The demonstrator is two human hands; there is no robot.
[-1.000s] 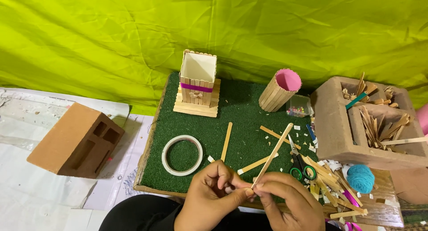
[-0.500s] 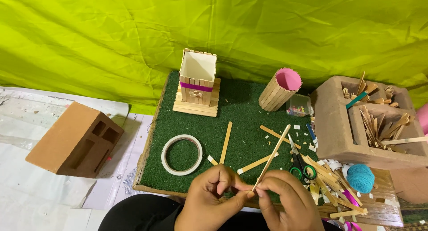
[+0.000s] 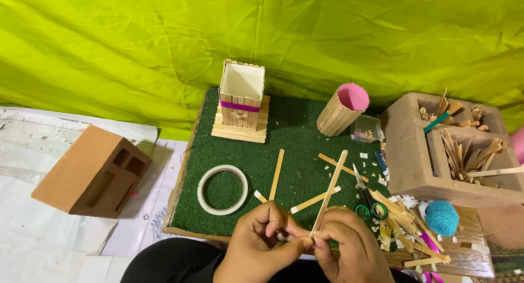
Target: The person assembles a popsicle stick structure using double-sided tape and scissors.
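Lying far left on white sheeting, a hollow brown brick (image 3: 90,171) is fully visible. On the green turf mat (image 3: 297,138) sit a white tape ring (image 3: 222,189) and a square stick-built box (image 3: 240,100). The left hand (image 3: 262,250) and right hand (image 3: 344,247), wrists cut off below, both pinch the lower end of a flat wooden stick (image 3: 329,191); their fingertips hide its tip. Scissors (image 3: 364,197) lie beside the right hand, stick scraps beyond.
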